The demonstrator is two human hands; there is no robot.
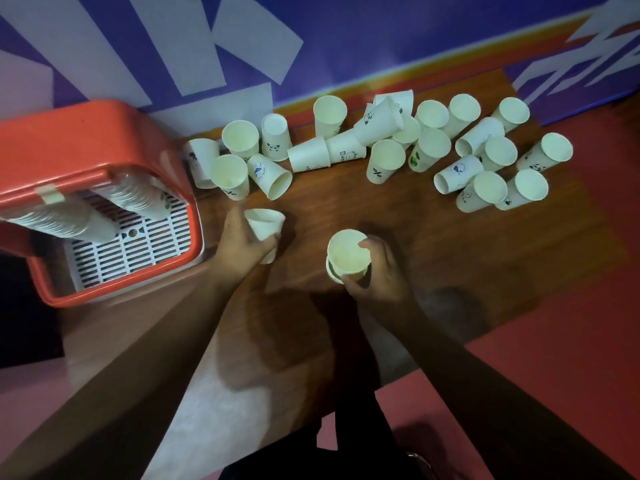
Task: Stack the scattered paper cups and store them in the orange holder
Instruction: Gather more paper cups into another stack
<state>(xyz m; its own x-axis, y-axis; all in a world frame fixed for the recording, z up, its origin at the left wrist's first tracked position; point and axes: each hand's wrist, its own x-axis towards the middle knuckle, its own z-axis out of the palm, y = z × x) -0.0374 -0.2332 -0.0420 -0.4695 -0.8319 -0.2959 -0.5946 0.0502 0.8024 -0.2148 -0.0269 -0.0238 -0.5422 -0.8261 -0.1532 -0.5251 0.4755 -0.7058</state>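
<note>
My left hand grips a single white paper cup, tilted, just right of the orange holder. My right hand holds a short stack of nested cups upright near the table's middle. The holder stands at the left with long cup stacks lying inside over a white slotted grid. Several loose cups lie scattered across the far side of the wooden table, some upright, some on their sides.
A blue and white wall banner runs behind the table. Red floor lies to the right and front of the table. A cluster of cups sits close to the holder's right side. My dark trousers show at the bottom edge.
</note>
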